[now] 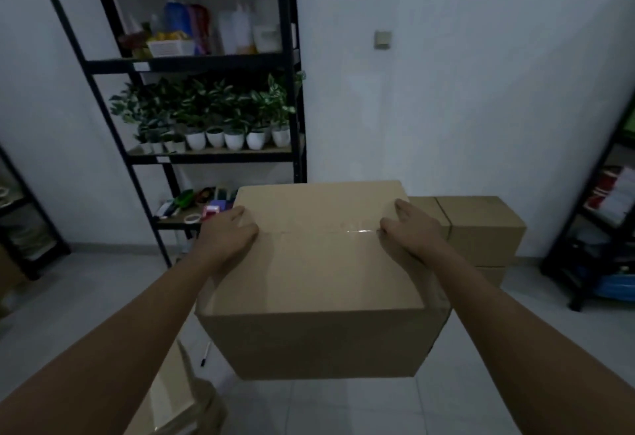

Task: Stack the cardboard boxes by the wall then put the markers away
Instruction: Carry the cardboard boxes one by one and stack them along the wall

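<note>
Cardboard box [316, 273] held between left hand [228, 233] and right hand [410, 232].

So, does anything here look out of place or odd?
Yes: a white marker with a black cap lies loose on the pale tiled floor, beside the brown cardboard box that both hands carry. It belongs put away, not underfoot.

Cardboard boxes showing: four, namely held box [319, 273], two stacked by wall (upper box [481, 225], lower box [493, 275]), near box [171, 397]. Marker [205, 355] lying: one. Hands gripping: two.
</note>
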